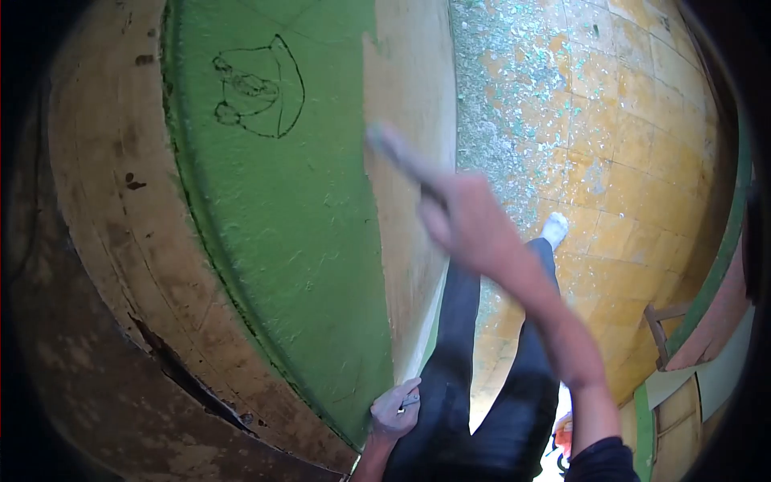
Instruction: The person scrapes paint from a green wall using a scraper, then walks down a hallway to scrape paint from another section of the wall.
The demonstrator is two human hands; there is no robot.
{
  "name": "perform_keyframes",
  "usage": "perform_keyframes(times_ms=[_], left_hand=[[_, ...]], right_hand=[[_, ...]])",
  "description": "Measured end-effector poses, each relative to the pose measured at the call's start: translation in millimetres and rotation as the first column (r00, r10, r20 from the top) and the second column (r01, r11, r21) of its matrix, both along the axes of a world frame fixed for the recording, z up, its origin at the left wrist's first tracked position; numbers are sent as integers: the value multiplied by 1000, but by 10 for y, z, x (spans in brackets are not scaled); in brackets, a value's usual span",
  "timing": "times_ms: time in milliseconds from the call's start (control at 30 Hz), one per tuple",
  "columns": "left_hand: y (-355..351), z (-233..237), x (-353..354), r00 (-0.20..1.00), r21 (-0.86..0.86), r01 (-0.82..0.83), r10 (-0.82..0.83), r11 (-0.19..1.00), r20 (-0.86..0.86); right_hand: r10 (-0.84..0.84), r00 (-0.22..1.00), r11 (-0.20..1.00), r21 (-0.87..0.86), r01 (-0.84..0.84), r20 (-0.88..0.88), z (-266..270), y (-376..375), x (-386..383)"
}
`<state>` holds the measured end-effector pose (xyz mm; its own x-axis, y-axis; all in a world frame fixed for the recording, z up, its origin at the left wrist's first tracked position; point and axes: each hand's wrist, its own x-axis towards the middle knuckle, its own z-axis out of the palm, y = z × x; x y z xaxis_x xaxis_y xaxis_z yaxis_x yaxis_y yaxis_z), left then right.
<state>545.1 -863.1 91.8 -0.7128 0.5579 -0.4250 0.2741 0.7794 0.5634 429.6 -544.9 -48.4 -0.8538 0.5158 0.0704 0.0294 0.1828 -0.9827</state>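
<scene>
My right hand (pixel 470 217) is closed round a long, narrow scraper (pixel 401 161), blurred by motion. Its tip overlaps the border between the green paint (pixel 297 209) and a bare tan strip (pixel 405 88) of the wall. Down by the lower end of that strip, my left hand (pixel 395 411) has its fingers curled, with a small grey detail showing at them; I cannot tell what, if anything, it grips. A black line drawing (pixel 291 68) marks the upper part of the green paint.
Pale and green paint flakes (pixel 498 104) litter the yellow tiled floor (pixel 626 153). My legs (pixel 458 321) in dark trousers stretch beside the wall, one whitish foot (pixel 554 230) on the tiles. A worn brown ledge (pixel 120 185) borders the green paint. A wooden frame (pixel 660 329) stands at the right.
</scene>
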Motion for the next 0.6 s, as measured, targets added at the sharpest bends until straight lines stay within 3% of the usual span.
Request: perform_keyframes(times_ms=[33, 100, 167, 267, 367, 467, 500, 567, 600], left_hand=[[7, -31, 1, 1000, 9, 18, -17, 1000, -17], [4, -82, 19, 999, 2, 41, -41, 999, -36], [3, -67, 27, 999, -25, 44, -45, 999, -30], [22, -19, 16, 1000, 7, 1, -1, 1000, -27], [-23, -49, 45, 999, 9, -25, 25, 1000, 32], [-9, -70, 31, 1000, -22, 24, -24, 999, -14], [2, -13, 16, 1000, -32, 16, -16, 999, 2], [51, 14, 3, 1000, -34, -13, 13, 999, 13], [72, -26, -15, 1000, -26, -15, 15, 1000, -6]], right_hand=[[16, 996, 1000, 15, -17, 87, 42, 175, -112], [-82, 955, 962, 272, 2, 284, -76, 749, -580], [48, 974, 999, 11, -52, 220, 34, 496, -331], [-2, 1000, 996, -85, 3, 3, 98, 96, -118], [-46, 997, 997, 67, 41, 65, -112, 617, -566], [-70, 977, 997, -18, 75, 203, 14, 873, -787], [-89, 993, 995, 58, 85, 72, -100, 598, -569], [1, 998, 1000, -7, 0, 57, -31, 176, -157], [34, 990, 999, -40, -29, 138, 1, 228, -203]])
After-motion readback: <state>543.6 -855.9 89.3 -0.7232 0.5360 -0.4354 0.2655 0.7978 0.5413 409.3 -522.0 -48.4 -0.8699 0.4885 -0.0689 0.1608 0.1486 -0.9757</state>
